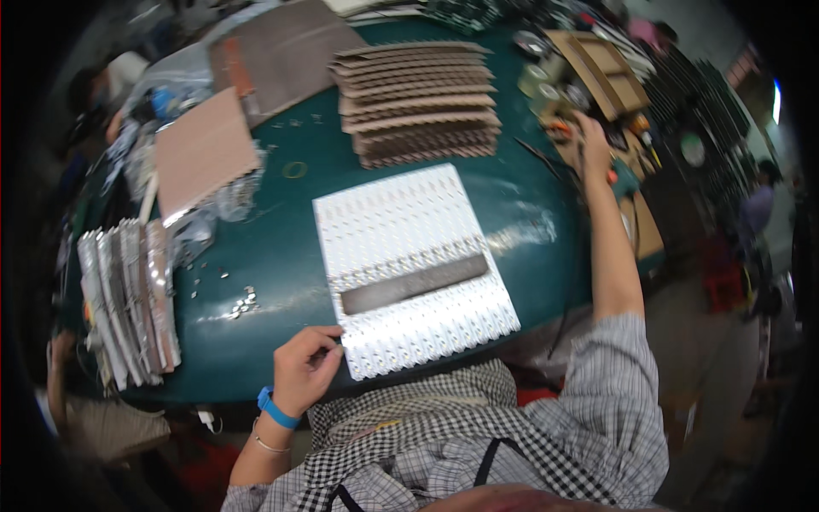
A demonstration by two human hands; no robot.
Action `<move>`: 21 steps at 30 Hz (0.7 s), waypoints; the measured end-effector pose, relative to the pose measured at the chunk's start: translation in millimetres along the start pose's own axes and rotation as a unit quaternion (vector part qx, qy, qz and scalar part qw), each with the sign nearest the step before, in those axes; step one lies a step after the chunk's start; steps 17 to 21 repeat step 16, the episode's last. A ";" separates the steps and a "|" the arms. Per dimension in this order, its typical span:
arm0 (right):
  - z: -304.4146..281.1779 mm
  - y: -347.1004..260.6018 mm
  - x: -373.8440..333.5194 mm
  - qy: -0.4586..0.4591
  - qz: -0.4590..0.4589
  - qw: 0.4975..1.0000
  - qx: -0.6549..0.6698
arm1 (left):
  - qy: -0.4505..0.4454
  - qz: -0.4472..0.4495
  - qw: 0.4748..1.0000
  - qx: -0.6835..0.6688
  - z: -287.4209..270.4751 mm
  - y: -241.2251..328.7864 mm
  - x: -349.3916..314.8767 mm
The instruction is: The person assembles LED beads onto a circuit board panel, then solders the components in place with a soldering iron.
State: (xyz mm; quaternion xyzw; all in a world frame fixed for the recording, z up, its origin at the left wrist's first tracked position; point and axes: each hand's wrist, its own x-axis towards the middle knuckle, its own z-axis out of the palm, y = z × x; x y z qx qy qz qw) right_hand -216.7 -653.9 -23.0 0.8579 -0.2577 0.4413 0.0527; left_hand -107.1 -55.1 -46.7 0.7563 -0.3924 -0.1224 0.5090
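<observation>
A white panel of joined strips with rows of small dots, like LED boards [388,209], lies on the green table in front of me. Across it rests a flat grey metal bar [416,284]. My left hand [307,367] is at the panel's lower left edge, thumb and forefinger pinched on that edge. Far to the right, my right hand [593,149] reaches over a cardboard piece with tools, its fingers curled beside an orange-coloured item [559,130]. What those fingers hold, if anything, is blurred and hidden.
Brown toothed panels [418,102] stand stacked behind the white panel. At the left are a bundle of silvery wrapped strips [128,303], loose small metal pieces [245,303] and a pinkish-brown sheet [205,158]. Tape rolls [539,85] and a cardboard box [601,77] sit at the far right.
</observation>
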 end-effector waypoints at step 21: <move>-60.1 -241.7 -113.9 -0.373 -0.220 0.823 0.368 | 0.129 -0.009 0.980 0.149 20.2 -13.1 20.5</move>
